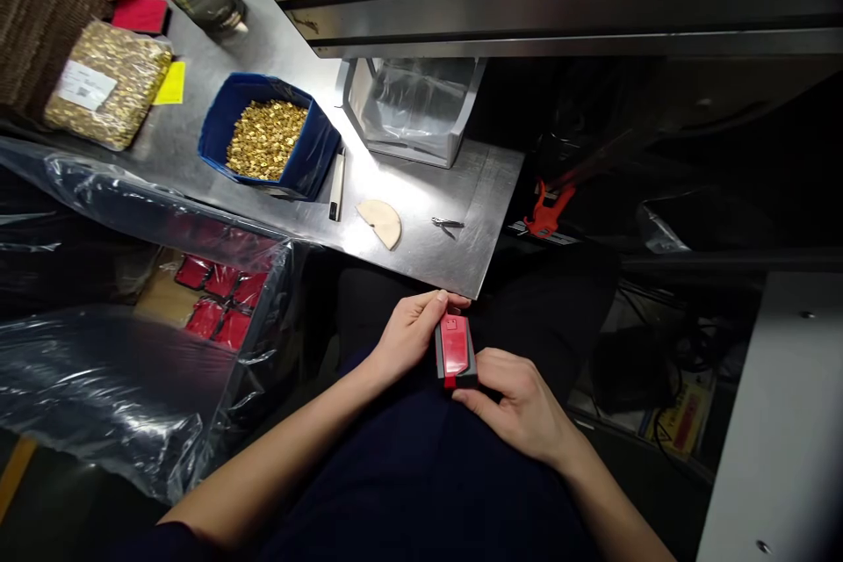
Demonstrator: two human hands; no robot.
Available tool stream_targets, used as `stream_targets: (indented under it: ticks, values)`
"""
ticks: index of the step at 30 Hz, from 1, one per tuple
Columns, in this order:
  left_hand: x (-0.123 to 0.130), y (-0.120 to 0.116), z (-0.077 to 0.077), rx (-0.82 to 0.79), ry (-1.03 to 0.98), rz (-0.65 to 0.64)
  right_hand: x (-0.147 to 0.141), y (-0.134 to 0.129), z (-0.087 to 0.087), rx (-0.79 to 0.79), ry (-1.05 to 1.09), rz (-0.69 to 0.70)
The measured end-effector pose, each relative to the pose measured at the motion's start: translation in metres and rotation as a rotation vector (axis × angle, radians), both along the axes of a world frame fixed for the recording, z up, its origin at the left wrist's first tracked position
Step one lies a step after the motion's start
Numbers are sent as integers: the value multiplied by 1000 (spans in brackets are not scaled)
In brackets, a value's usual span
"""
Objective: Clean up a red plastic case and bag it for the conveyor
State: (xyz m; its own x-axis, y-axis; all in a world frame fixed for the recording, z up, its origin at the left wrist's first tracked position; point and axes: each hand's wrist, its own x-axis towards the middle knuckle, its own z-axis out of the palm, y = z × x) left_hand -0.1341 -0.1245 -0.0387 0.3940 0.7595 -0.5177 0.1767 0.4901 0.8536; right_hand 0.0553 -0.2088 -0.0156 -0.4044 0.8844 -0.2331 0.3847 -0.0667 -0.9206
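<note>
Metal, plastic and brass under my lamp

I see a brushed steel worktop, glossy red plastic casing, shiny brass bits in a blue bin, and crinkly clear film.

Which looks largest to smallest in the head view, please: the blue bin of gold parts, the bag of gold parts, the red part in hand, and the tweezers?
1. Blue bin and bag of gold parts: alike, not ranked.
2. Red part, though nearer the camera.
3. Tweezers.
</note>
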Motion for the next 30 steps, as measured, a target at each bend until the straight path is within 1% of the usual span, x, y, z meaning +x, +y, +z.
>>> stream_targets:
  ticks: [3,7,9,11,14,16,18,20,24,27,30]
  values:
    - [0,-1,-6,32,-1,2,0,1,-2,-17,-6,0]
    - [-4,-1,-10,176,-19,-6,-1,2,-4,-66,9,-43]
    - [-9,-1,-8,233,-65,-49,-1,3,-5,-97,38,-78]
    - [-15,-1,-3,252,-140,-126,-1,4,-7,-143,82,-128]
    - [-23,-3,5,255,-200,-246,-2,6,-9,-238,152,-199]
    - [-24,-6,7,226,-205,-269,-3,7,-10,-286,175,-221]
    - [-22,-10,5,197,-216,-233,-5,8,-10,-300,165,-222]
    - [-18,-15,2,205,-217,-159,-6,9,-9,-291,129,-225]
    - [-7,-20,-4,206,-155,-40,-9,10,-8,-288,63,-251]
    - [-3,-19,-7,120,-135,-6,-11,9,-9,-311,77,-276]
    - [-5,-18,-9,33,-156,-4,-13,9,-11,-341,107,-290]
